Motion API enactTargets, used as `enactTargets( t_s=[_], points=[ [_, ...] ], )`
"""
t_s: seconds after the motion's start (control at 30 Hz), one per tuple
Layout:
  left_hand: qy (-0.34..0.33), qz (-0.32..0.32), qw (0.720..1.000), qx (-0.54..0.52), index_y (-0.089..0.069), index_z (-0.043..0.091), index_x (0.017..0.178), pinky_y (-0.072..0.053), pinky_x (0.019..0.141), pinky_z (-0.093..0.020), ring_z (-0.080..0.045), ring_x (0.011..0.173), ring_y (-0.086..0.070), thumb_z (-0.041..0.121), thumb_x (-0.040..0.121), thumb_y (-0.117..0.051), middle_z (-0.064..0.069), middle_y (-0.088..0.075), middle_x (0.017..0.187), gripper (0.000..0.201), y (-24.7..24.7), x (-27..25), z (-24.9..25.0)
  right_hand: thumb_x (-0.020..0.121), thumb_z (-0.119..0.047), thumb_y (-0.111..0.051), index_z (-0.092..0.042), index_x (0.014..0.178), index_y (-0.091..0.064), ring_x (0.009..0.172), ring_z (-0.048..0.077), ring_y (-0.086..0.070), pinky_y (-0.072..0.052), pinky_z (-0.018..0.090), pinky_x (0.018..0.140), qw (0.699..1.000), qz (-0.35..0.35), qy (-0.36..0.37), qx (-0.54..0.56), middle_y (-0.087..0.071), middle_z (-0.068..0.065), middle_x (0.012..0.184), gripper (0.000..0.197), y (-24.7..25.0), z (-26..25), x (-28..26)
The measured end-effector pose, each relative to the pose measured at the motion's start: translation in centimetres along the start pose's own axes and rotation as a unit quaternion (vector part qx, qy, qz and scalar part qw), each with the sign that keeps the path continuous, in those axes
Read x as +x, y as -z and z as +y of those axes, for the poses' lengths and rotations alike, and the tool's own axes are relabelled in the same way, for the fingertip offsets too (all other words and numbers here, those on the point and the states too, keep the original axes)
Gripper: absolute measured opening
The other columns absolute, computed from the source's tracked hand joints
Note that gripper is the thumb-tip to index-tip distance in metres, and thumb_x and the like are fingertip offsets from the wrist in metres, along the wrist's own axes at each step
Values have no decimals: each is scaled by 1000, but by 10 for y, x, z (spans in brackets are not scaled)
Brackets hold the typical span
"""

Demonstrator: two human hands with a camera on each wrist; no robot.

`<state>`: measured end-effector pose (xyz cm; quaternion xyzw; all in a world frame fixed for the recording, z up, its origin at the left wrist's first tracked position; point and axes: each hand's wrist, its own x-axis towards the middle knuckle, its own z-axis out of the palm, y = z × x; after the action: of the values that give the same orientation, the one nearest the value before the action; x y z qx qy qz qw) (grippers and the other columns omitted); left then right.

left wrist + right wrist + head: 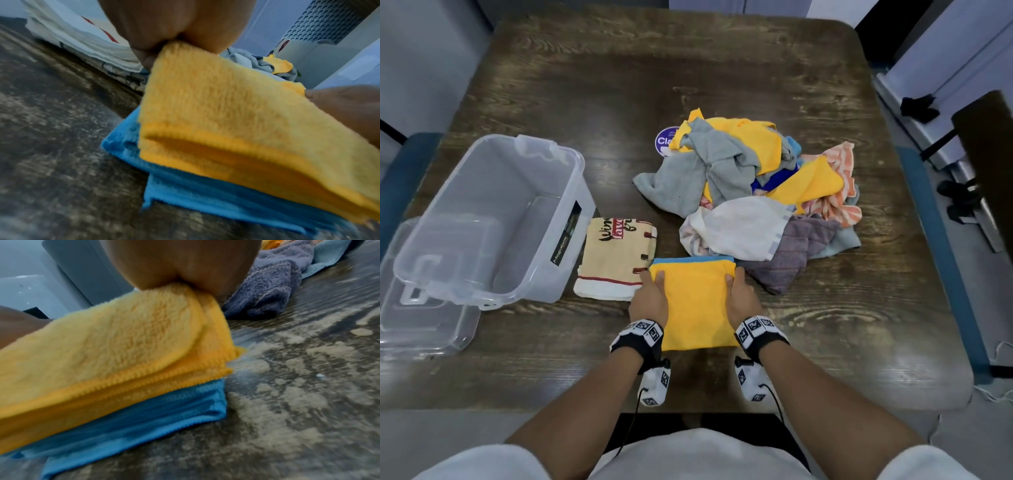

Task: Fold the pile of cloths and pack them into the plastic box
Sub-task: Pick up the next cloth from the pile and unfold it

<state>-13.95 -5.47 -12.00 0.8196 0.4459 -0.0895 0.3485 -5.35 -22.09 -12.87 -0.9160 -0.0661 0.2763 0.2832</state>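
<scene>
A folded yellow cloth [697,305] lies on a folded blue cloth [688,260] near the table's front edge. My left hand [650,296] pinches the yellow cloth's left side [216,105], thumb on top. My right hand [741,294] pinches its right side [123,345] the same way. The blue cloth [195,191] [133,415] shows beneath in both wrist views. A folded cream cloth with lettering [616,260] lies to the left. The clear plastic box [493,219] stands open and empty further left. The unfolded pile of cloths [753,192] sits behind the right hand.
The box's clear lid [421,318] lies flat at the table's front left, partly under the box. A round purple sticker [664,141] peeks out behind the pile. A grey-purple towel [273,287] from the pile lies close to my right hand.
</scene>
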Motion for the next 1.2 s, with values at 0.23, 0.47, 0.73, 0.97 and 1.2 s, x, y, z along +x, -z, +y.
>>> enactTargets(
  t_s=[0.23,0.47,0.73,0.97,1.2],
  points=[
    [1,3,998,61,-35,10,136,-46,78,-47,-43,97,-64,54,105,-19,-22,-66,107,56,-13,26,-4,109,-43,-17,-16,127,-30,87,38,-60,-37,41,68,998,9,-37,-47,-59,14,90,35,-16,0,26],
    [17,-2,999,49,-34,10,140,-45,83,-48,-43,103,-62,56,104,-19,-22,-66,113,60,-25,35,-6,109,-43,-16,-13,123,-32,95,42,-60,-34,43,72,996,30,-54,-64,-63,22,102,37,-23,2,31],
    [-74,105,991,-18,-38,3,139,-43,93,-49,-40,115,-52,59,99,-34,-21,-52,127,68,-16,15,-7,103,-32,-50,-5,113,-48,93,38,-52,-44,44,72,973,203,77,-75,-49,16,108,29,-22,9,15],
    [-297,82,934,182,-40,8,149,-25,119,-49,-37,144,-33,38,105,-32,-21,-35,155,54,-38,25,-12,103,-26,-44,-3,142,-44,137,37,-38,-31,50,117,955,116,243,-121,-45,23,145,45,-45,4,9],
    [-310,47,922,229,-18,10,159,1,125,-44,-29,155,-7,49,106,-20,-15,-14,166,66,-65,39,-28,108,-27,-36,-9,159,-21,154,26,-12,-1,40,126,956,43,253,-144,-16,14,166,56,-56,30,20]
  ],
)
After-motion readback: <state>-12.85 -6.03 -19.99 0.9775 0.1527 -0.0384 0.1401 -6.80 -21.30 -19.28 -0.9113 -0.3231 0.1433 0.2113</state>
